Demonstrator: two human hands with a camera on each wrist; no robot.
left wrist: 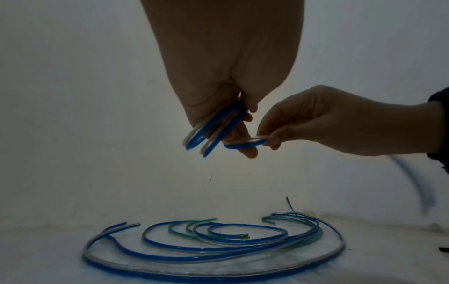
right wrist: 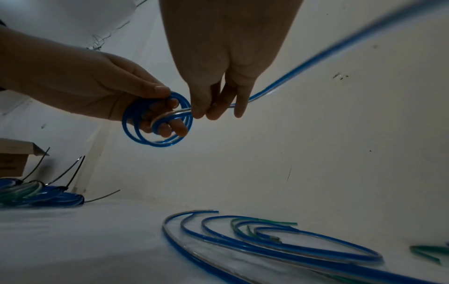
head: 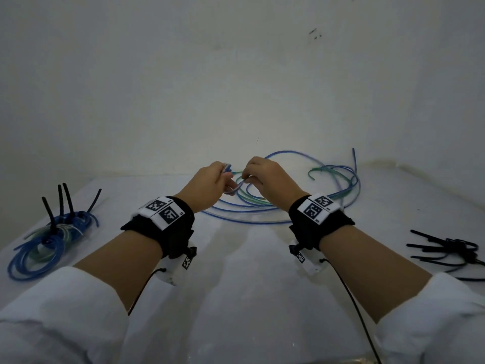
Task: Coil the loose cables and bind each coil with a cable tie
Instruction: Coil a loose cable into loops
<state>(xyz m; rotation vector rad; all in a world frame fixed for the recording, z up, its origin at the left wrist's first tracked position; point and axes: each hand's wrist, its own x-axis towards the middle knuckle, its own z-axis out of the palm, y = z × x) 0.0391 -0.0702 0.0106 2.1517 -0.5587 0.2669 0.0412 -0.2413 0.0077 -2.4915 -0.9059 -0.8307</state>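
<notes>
My left hand (head: 210,183) is raised above the table and grips a small coil of blue and white cable (right wrist: 157,121) wound round its fingers (left wrist: 239,132). My right hand (head: 262,177) sits just right of it and pinches the same cable (left wrist: 245,144) between thumb and fingertips (right wrist: 213,111). From there the free length of cable (right wrist: 316,63) runs up and to the right, blurred. Loose blue, green and clear cables (head: 275,206) lie curled on the white table (head: 236,271) beneath and beyond both hands.
Several bound coils (head: 49,240) with black tie tails sticking up lie at the table's left edge. A pile of loose black cable ties (head: 446,250) lies at the right. A cardboard box (right wrist: 14,157) stands at far left. A white wall (head: 236,74) rises close behind.
</notes>
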